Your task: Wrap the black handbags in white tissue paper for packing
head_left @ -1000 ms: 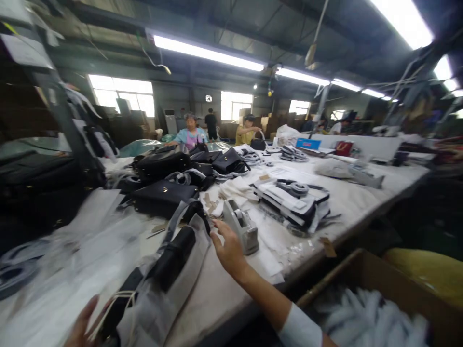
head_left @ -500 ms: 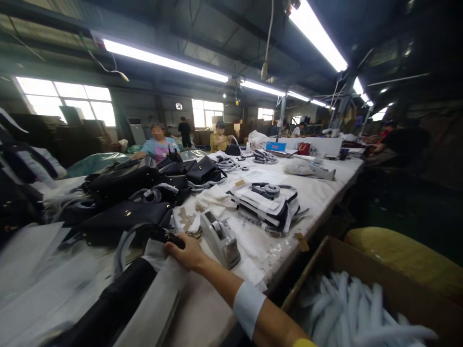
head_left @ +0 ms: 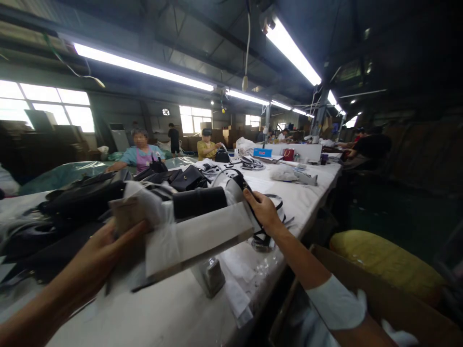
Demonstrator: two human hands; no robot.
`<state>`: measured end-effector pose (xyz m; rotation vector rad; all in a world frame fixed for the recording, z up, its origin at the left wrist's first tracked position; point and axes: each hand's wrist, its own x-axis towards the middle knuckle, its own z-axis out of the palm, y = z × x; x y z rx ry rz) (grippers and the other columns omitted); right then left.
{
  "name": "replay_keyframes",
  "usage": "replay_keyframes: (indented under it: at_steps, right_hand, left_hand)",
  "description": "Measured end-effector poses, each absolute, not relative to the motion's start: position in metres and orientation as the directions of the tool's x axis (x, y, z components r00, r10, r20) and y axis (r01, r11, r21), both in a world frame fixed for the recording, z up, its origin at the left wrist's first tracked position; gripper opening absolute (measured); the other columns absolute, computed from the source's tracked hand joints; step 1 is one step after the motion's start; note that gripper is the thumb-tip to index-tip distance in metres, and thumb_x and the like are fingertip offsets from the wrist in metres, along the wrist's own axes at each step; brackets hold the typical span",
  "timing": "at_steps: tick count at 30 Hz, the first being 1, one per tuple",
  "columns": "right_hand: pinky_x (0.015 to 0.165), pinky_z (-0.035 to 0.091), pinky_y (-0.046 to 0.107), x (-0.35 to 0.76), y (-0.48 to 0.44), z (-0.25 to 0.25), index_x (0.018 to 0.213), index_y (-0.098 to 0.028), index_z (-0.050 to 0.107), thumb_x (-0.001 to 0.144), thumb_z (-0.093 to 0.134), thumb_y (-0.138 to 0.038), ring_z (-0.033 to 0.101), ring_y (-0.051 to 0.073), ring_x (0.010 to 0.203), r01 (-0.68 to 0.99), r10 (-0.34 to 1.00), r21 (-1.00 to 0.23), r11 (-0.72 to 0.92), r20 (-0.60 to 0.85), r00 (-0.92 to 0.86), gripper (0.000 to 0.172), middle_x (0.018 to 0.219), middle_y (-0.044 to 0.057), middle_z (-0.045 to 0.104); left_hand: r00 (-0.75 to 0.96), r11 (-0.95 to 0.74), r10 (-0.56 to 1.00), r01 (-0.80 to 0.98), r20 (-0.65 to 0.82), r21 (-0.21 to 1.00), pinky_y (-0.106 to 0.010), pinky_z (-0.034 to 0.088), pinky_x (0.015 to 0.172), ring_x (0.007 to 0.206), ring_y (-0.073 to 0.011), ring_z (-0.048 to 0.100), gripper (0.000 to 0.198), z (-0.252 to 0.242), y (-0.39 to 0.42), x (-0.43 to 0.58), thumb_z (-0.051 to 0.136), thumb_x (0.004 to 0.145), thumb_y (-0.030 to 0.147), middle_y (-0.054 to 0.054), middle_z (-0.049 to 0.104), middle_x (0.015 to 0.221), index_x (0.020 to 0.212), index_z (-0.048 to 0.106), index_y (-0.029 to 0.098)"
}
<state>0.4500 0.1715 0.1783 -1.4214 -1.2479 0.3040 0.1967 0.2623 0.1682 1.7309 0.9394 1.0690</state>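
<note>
I hold a black handbag wrapped in white paper and clear plastic [head_left: 197,226] lifted off the white worktable [head_left: 173,308]. My left hand [head_left: 104,255] grips its left end, fingers closed round the wrapping. Closed on its right end is my right hand [head_left: 262,209], near the strap and handle. Under the lifted bag stands a grey tape dispenser [head_left: 213,274].
Black handbags [head_left: 87,197] lie piled at the left of the table. A cardboard box [head_left: 379,299] stands at the lower right, a yellow sack [head_left: 387,267] beside it. Two people [head_left: 141,152] work at the far side. More bags and straps [head_left: 253,164] lie farther along.
The wrapped bag has come up off the table and turned level in front of me. My left hand has come into view on its left end. The camera swung right.
</note>
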Motion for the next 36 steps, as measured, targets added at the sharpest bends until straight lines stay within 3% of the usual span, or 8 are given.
replay_keyframes:
  at_steps: [5, 10, 17, 22, 25, 28, 30, 36]
  right_hand:
    - [0.053, 0.039, 0.024, 0.542, 0.189, 0.165, 0.079, -0.014, 0.07, 0.078, 0.049, -0.078, 0.055, 0.017, 0.062, 0.439, 0.702, -0.898, 0.033, 0.333, 0.629, 0.068, 0.064, 0.002, 0.065]
    - [0.056, 0.046, 0.027, 0.597, 0.215, 0.145, 0.08, -0.012, 0.074, 0.079, 0.054, -0.071, 0.064, 0.022, 0.065, 0.409, 0.619, -0.901, -0.144, 0.24, 0.748, 0.062, 0.064, 0.009, 0.07]
    - [0.082, 0.053, 0.032, 0.623, 0.222, 0.099, 0.098, -0.017, 0.076, 0.083, 0.054, -0.044, 0.069, 0.026, 0.097, 0.523, 0.654, -0.817, -0.245, 0.259, 0.711, 0.038, 0.094, 0.01, 0.077]
    - [0.111, 0.038, 0.04, 0.619, 0.211, 0.097, 0.107, -0.015, 0.074, 0.085, 0.051, -0.038, 0.053, 0.03, 0.128, 0.671, 0.694, -0.722, -0.169, 0.397, 0.601, 0.04, 0.127, 0.015, 0.066]
    - [0.118, 0.028, 0.044, 0.597, 0.196, 0.099, 0.117, -0.015, 0.07, 0.086, 0.053, -0.036, 0.044, 0.029, 0.137, 0.794, 0.641, -0.605, -0.061, 0.586, 0.496, 0.042, 0.14, 0.014, 0.057]
    - [0.113, 0.038, 0.049, 0.565, 0.176, 0.098, 0.114, -0.019, 0.071, 0.092, 0.05, -0.038, 0.052, 0.028, 0.129, 0.907, 0.579, -0.41, 0.098, 0.765, 0.283, 0.035, 0.132, 0.012, 0.062]
    - [0.107, 0.047, 0.047, 0.543, 0.159, 0.094, 0.11, -0.021, 0.072, 0.095, 0.05, -0.036, 0.059, 0.027, 0.123, 0.925, 0.59, -0.335, 0.181, 0.789, 0.17, 0.031, 0.128, 0.01, 0.066]
    - [0.084, 0.063, 0.031, 0.49, 0.106, 0.059, 0.113, -0.034, 0.073, 0.088, 0.062, -0.03, 0.075, 0.023, 0.094, 0.84, 0.665, -0.347, 0.418, 0.746, -0.023, 0.027, 0.11, 0.001, 0.076]
  left_hand:
    - [0.487, -0.543, 0.783, 0.233, 0.386, 0.807, -0.04, 0.056, 0.082, 0.095, -0.0289, 0.07, 0.074, 0.202, 0.337, 0.25, 0.078, 0.071, 0.058, -0.011, 0.073, 0.108, 0.131, 0.057, 0.019]
    - [0.555, -0.62, 0.734, 0.308, 0.393, 0.722, -0.043, 0.056, 0.085, 0.098, -0.024, 0.068, 0.046, 0.209, 0.399, 0.307, 0.058, 0.094, 0.047, -0.011, 0.067, 0.115, 0.128, 0.057, 0.016]
    - [0.682, -0.771, 0.622, 0.449, 0.384, 0.451, -0.047, 0.053, 0.091, 0.109, -0.0248, 0.061, 0.035, 0.129, 0.395, 0.36, 0.061, 0.094, 0.035, -0.01, 0.059, 0.128, 0.124, 0.059, 0.018]
    - [0.722, -0.842, 0.539, 0.461, 0.433, 0.281, -0.053, 0.047, 0.099, 0.118, -0.028, 0.057, 0.039, 0.101, 0.379, 0.358, 0.061, 0.093, 0.037, -0.011, 0.055, 0.135, 0.127, 0.057, 0.018]
    - [0.735, -0.868, 0.495, 0.445, 0.464, 0.221, -0.058, 0.039, 0.107, 0.129, -0.0308, 0.05, 0.04, 0.102, 0.375, 0.341, 0.06, 0.094, 0.034, -0.012, 0.053, 0.14, 0.131, 0.055, 0.019]
    - [0.761, -0.893, 0.448, 0.408, 0.469, 0.191, -0.059, 0.032, 0.112, 0.136, -0.0325, 0.045, 0.037, 0.103, 0.37, 0.312, 0.058, 0.094, 0.028, -0.012, 0.054, 0.142, 0.131, 0.058, 0.022]
    - [0.777, -0.902, 0.429, 0.39, 0.461, 0.184, -0.055, 0.034, 0.112, 0.133, -0.0308, 0.048, 0.033, 0.102, 0.364, 0.286, 0.058, 0.093, 0.024, -0.011, 0.059, 0.139, 0.126, 0.063, 0.024]
    - [0.738, -0.846, 0.53, 0.491, 0.418, 0.206, -0.032, 0.047, 0.101, 0.116, -0.0203, 0.063, 0.031, 0.097, 0.331, 0.176, 0.058, 0.091, 0.024, -0.003, 0.069, 0.126, 0.12, 0.068, 0.027]
